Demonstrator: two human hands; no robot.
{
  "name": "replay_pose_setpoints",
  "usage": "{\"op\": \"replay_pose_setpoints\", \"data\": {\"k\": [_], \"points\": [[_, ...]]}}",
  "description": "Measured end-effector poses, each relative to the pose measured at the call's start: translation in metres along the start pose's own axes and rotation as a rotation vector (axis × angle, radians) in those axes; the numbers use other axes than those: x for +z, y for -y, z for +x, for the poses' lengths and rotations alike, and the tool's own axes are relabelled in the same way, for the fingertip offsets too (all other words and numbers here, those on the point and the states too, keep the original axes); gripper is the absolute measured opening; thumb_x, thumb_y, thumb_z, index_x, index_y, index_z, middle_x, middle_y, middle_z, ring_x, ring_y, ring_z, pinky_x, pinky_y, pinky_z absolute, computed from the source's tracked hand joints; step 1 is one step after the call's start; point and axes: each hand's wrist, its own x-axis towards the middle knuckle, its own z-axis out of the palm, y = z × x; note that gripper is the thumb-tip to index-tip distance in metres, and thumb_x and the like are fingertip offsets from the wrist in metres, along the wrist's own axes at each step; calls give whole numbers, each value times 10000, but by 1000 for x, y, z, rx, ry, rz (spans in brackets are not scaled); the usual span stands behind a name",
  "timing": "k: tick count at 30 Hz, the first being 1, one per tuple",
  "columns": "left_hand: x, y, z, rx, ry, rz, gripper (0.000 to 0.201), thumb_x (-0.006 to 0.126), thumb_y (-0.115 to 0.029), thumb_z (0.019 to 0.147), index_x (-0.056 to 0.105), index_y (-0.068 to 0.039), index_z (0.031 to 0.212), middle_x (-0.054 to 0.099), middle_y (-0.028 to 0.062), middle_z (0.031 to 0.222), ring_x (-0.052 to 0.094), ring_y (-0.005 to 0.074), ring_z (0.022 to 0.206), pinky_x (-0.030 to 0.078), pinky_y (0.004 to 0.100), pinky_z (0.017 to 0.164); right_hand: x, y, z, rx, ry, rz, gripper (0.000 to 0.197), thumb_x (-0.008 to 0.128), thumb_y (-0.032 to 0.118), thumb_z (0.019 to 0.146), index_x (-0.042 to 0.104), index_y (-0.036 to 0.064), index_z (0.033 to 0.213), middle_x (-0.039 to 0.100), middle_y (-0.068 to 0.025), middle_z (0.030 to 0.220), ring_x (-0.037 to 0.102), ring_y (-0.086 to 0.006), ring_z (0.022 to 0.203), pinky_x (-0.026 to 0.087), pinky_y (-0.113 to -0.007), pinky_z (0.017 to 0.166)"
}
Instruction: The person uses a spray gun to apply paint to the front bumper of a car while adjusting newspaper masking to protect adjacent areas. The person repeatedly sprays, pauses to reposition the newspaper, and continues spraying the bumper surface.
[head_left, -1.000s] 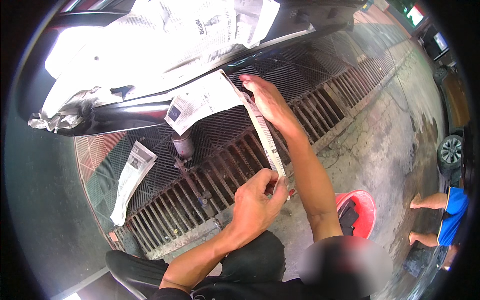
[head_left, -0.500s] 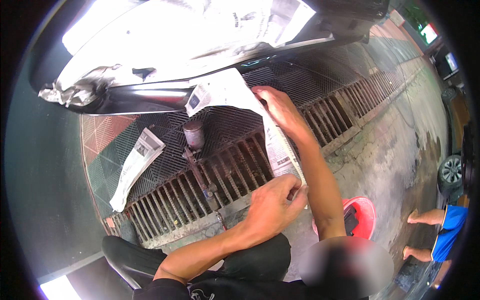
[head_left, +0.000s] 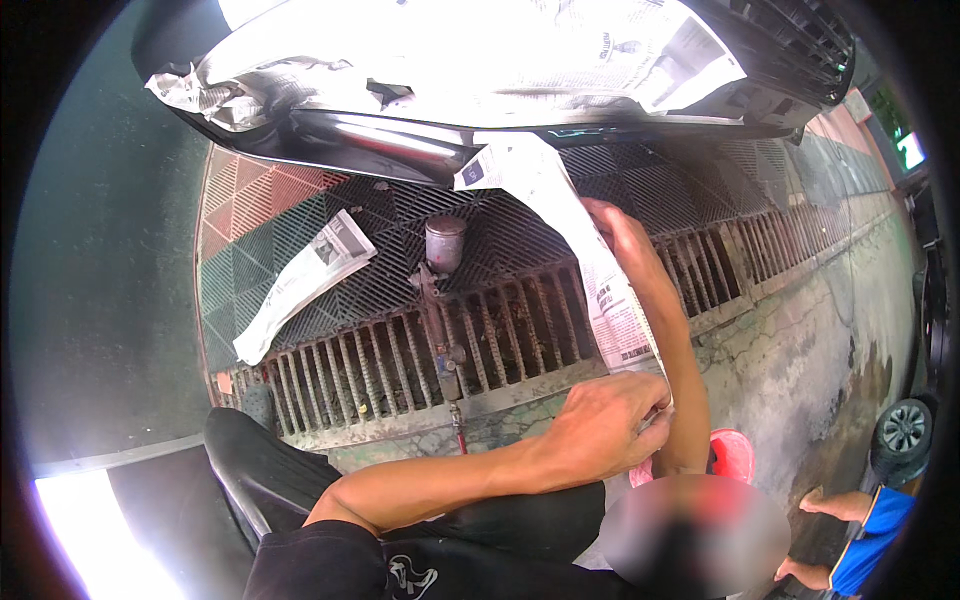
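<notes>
A long strip of newspaper [head_left: 598,268] runs from beside the lower edge of a dark car bumper [head_left: 380,145] down toward me. My left hand [head_left: 612,418] pinches its near end between thumb and fingers. Higher up, my right hand [head_left: 632,245] grips the strip's right edge, some fingers hidden behind the paper. Whether the far end touches the bumper I cannot tell. Sheets of newspaper [head_left: 480,60] cover much of the bumper, crumpled at its left end. On the floor grate a spray gun with a metal cup [head_left: 445,243] is joined to a red hose.
Left of the spray gun, a folded newspaper piece [head_left: 310,285] lies on the floor mat [head_left: 265,215]. A metal drain grate [head_left: 330,385] crosses the floor. Partly behind my right arm is a red bucket [head_left: 735,455]. A person in blue shorts [head_left: 868,540] is near a car wheel [head_left: 903,428].
The whole view has shifted, so the bumper, floor things and hands appear farther right. Both hands keep hold of the newspaper strip, with little change in their grip.
</notes>
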Motion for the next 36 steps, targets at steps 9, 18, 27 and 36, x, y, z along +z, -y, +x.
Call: {"op": "replay_pose_setpoints", "data": {"k": [9,18,27,36], "points": [[-1,-6,-3,47,56,-27,154,736,-145,845,634,-32,867,668,139,812,679,347,772,513,457,670,21,27,-16,171,27,59,527,525,361,1042,660,-49,1344,718,-139,1181,645,-185,1019,495,-305,879],[-4,-8,-6,118,101,-53,156,738,-140,836,617,-44,851,635,114,783,658,341,746,501,459,652,37,45,-32,303,28,226,589,487,478,1087,645,1,1393,705,-110,1199,619,-158,1015,488,-294,888],[-5,-8,-10,169,108,-89,167,743,-124,827,599,-43,847,620,116,774,646,362,749,497,468,658,38,40,-37,171,224,190,635,472,541,1102,650,-1,1380,718,-109,1180,627,-149,1023,490,-301,898],[0,-4,-12,226,72,-121,169,745,-120,831,606,-29,862,613,129,770,634,377,742,490,476,664,52,26,-39,150,250,216,621,503,520,1095,655,-22,1356,726,-110,1151,636,-147,1014,493,-302,892]]}}
